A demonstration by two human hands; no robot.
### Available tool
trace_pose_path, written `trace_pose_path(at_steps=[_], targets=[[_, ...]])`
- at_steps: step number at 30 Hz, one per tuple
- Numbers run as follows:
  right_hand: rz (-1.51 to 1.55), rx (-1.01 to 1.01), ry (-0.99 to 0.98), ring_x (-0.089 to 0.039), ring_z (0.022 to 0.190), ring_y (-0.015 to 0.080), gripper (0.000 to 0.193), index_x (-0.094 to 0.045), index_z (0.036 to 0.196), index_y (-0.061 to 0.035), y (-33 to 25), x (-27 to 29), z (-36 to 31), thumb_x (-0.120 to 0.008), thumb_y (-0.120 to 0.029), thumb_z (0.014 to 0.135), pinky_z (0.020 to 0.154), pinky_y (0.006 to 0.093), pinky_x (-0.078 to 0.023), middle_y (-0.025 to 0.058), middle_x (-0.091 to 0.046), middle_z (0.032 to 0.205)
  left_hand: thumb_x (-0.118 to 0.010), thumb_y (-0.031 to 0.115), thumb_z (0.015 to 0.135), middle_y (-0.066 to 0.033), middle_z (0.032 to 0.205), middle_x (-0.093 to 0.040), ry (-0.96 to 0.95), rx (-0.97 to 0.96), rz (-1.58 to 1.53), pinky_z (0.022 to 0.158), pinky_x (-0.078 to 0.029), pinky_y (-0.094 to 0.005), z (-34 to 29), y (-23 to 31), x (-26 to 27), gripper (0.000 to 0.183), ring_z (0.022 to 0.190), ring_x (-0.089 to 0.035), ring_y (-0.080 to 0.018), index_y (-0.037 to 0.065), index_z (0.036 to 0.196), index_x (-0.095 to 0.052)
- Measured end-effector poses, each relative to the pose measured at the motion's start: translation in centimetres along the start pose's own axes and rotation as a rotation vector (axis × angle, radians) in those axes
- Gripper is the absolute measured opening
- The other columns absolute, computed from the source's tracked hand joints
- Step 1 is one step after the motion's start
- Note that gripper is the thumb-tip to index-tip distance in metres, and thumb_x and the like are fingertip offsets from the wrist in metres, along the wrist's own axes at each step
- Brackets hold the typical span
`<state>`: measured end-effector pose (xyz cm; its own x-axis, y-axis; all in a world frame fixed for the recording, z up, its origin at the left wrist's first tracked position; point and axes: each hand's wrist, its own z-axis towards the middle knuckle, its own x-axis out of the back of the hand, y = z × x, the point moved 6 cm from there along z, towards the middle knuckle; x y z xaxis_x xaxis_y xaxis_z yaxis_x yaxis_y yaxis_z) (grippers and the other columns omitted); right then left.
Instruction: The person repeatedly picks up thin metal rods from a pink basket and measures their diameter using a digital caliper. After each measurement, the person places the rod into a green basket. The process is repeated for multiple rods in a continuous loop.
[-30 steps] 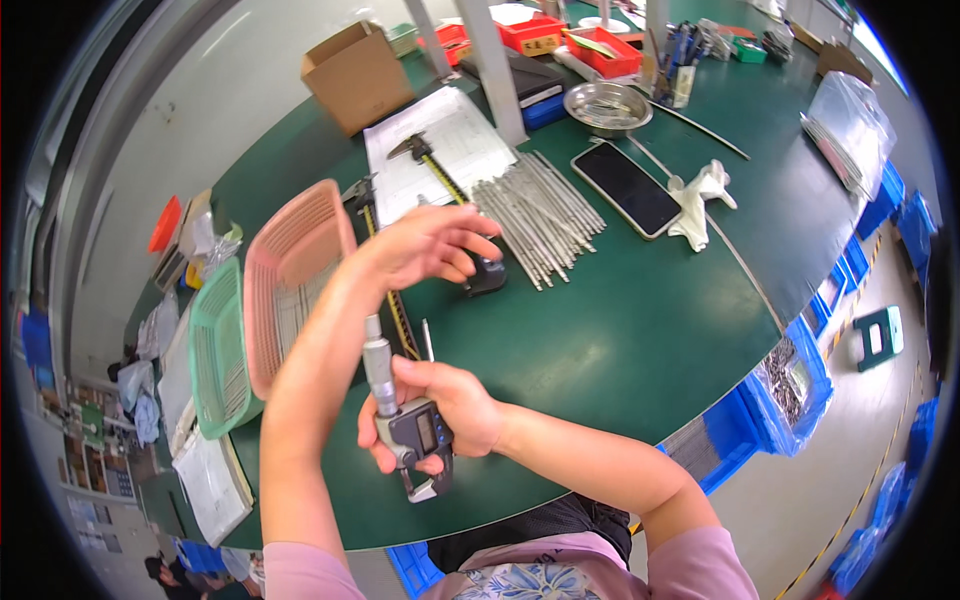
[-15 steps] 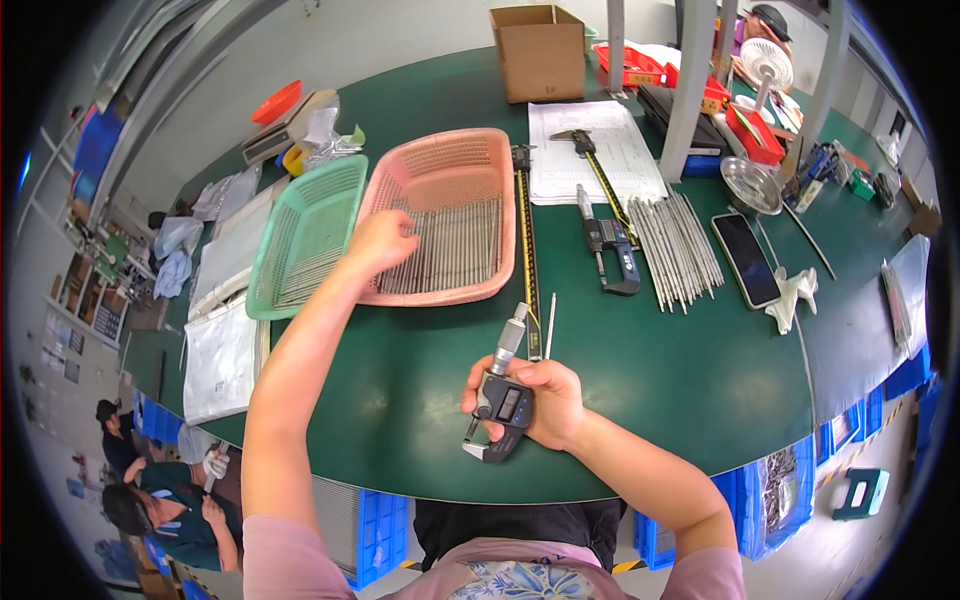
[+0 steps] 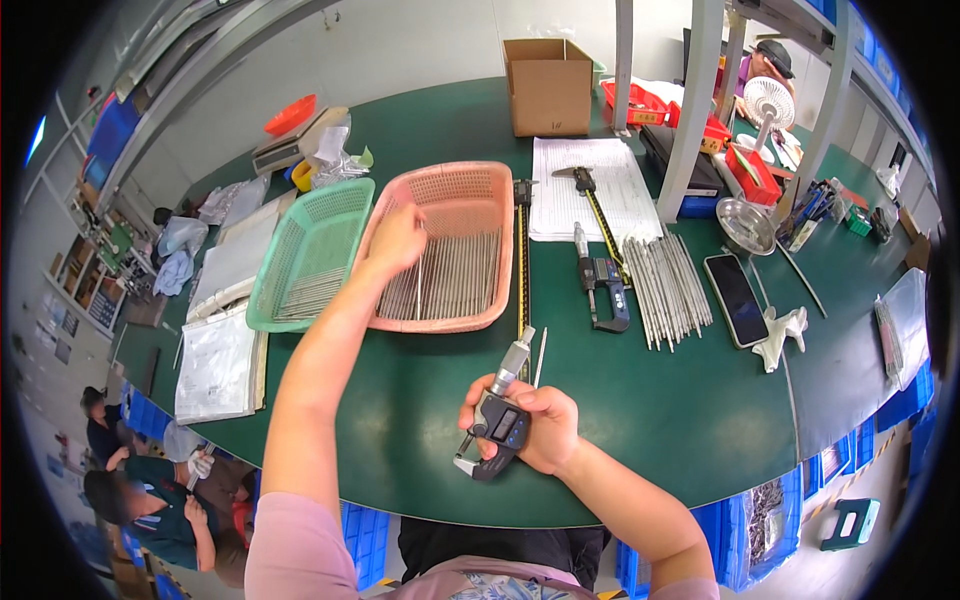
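My left hand point(image 3: 398, 240) reaches into the pink plastic basket point(image 3: 440, 178), where many thin metal rods lie side by side. Its fingers pinch the upper end of one metal rod point(image 3: 420, 285), which slants slightly above the others. Over the table's front, my right hand point(image 3: 548, 425) grips a digital micrometer point(image 3: 497, 425), thimble pointing up and away, its frame jaw toward the lower left. Nothing shows between the micrometer's measuring faces. Just beyond it lies a single thin rod point(image 3: 541, 358) on the table.
A green basket point(image 3: 262, 290) with rods stands left of the pink one. Right of the baskets are two calipers point(image 3: 522, 260), another micrometer point(image 3: 600, 285), a pile of rods point(image 3: 668, 292) and a phone point(image 3: 737, 300). A cardboard box point(image 3: 548, 95) stands at the back.
My left hand has shifted slightly right inside the pink basket, and a rod now shows lifted in its fingers. My right hand still holds the micrometer. The whole view has tilted a little.
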<state>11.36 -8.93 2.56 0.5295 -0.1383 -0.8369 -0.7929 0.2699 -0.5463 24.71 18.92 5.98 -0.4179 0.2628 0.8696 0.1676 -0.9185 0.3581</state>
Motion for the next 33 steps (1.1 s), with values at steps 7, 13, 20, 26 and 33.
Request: trace_pose_path(at_steps=[7, 13, 20, 26, 33], targets=[[-0.017, 0.056, 0.103, -0.055, 0.055, 0.0215, 0.048, -0.049, 0.1, 0.0008, -0.2, 0.7, -0.3, -0.045, -0.031, 0.064, 0.057, 0.0288, -0.046, 0.018, -0.058, 0.086, -0.055, 0.011, 0.077, -0.0029, 0.076, -0.056, -0.296, 0.217, -0.893, 0.059, -0.045, -0.0252, -7.1, 3.5, 3.9, 0.024, 0.069, -0.056, -0.012, 0.004, 0.099, -0.052], [-0.022, 0.097, 0.099, -0.054, 0.056, 0.0232, 0.051, -0.048, 0.1, 0.0011, 0.0, 0.6, -0.2, -0.047, -0.035, 0.064, 0.056, 0.0303, -0.045, 0.0194, -0.055, 0.086, -0.063, 0.013, 0.076, -0.0025, 0.075, -0.059, -0.557, 0.072, -0.631, 0.062, -0.044, -0.0218, -10.7, 3.0, 4.0, 0.013, 0.07, -0.055, -0.008, 0.002, 0.081, -0.06], [-0.103, 0.169, 0.166, -0.052, 0.052, 0.0226, 0.055, -0.048, 0.1, 0.0017, -1.5, 0.3, -0.2, -0.041, -0.047, 0.075, 0.051, 0.0299, -0.044, 0.0197, -0.055, 0.081, -0.063, 0.015, 0.078, -0.0061, 0.075, -0.061, -0.345, 0.097, -0.685, 0.055, -0.047, -0.0208, -10.5, 2.8, 5.1, 0.014, 0.064, -0.059, -0.0103, 0.002, 0.08, -0.057], [-0.075, 0.232, 0.363, -0.049, 0.044, 0.0213, 0.063, -0.049, 0.089, 0.0003, -3.5, 1.7, -0.5, -0.024, -0.057, 0.083, 0.043, 0.0277, -0.041, 0.0186, -0.055, 0.071, -0.052, 0.02, 0.086, -0.0159, 0.082, -0.061, -0.248, 0.197, -1.602, 0.06, -0.054, -0.0305, -15.3, 7.6, 4.2, 0.02, 0.068, -0.064, -0.0235, 0.001, 0.089, -0.048], [-0.058, 0.204, 0.463, -0.047, 0.04, 0.0182, 0.063, -0.051, 0.083, -0.0009, -4.1, 2.5, -1.0, -0.022, -0.057, 0.085, 0.037, 0.0251, -0.039, 0.017, -0.056, 0.068, -0.05, 0.017, 0.087, -0.0178, 0.08, -0.061, -0.467, 0.314, -1.665, 0.063, -0.055, -0.0344, -19.9, 9.3, -0.3, 0.016, 0.069, -0.064, -0.0264, 0.001, 0.088, -0.047]])
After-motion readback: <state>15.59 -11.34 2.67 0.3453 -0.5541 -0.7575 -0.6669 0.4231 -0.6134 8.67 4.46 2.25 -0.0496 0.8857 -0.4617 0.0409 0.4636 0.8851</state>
